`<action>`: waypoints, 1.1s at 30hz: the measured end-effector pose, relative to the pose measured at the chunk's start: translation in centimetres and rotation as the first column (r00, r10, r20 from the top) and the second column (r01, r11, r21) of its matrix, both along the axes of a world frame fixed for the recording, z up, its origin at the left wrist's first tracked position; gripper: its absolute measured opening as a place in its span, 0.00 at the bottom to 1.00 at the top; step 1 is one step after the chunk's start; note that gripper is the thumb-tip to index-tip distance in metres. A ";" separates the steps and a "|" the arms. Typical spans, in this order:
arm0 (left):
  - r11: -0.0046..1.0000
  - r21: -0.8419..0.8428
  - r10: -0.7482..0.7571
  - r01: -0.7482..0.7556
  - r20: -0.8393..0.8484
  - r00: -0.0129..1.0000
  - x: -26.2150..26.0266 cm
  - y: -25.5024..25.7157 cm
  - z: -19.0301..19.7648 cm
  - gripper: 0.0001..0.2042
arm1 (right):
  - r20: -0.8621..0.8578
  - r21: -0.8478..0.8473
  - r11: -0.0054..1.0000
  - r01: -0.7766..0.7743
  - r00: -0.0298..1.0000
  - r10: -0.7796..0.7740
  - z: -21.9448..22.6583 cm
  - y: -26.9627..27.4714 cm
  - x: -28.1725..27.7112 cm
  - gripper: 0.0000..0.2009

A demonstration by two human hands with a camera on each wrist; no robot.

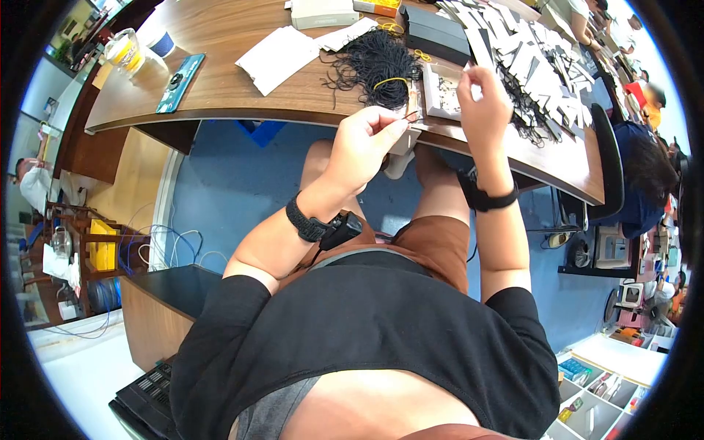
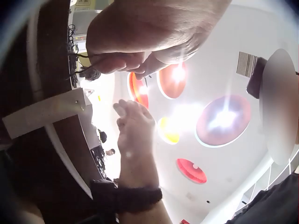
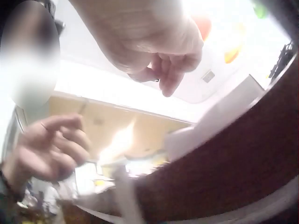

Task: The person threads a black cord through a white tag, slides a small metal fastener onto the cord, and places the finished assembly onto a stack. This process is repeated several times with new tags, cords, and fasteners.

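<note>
In the head view, my left hand [image 1: 364,149] pinches a thin black cord [image 1: 412,116] between thumb and fingertips, just over the table's front edge. The left wrist view shows dark cord ends sticking out past the fingertips of that hand [image 2: 145,35]. My right hand [image 1: 485,103] is raised to the right, thumb and forefinger brought together in a ring. A small dark piece [image 3: 157,80] shows at its thumb tip in the right wrist view. Beyond the left hand lies a heap of black cords [image 1: 374,62] tied with yellow. Between the hands stands an open white box [image 1: 433,108] with small pieces inside.
The wooden table [image 1: 220,88] carries a large pile of white tags [image 1: 539,66] at right, a dark grey box [image 1: 436,35], a white packet [image 1: 279,60] and a teal box [image 1: 180,83]. A plastic cup [image 1: 125,53] stands far left. A white strip [image 1: 405,141] juts below the edge.
</note>
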State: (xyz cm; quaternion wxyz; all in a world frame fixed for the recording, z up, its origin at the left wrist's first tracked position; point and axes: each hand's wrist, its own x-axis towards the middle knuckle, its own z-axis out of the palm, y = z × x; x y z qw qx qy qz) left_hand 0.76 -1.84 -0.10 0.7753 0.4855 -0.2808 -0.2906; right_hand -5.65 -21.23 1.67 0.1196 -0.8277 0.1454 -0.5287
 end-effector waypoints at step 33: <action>0.999 -0.036 -0.024 0.026 0.068 0.997 -1.5 0.3 0.9 0.04 | 0.655 0.739 -0.208 -0.641 0.609 0.448 0.3 8.1 -4.9 0.04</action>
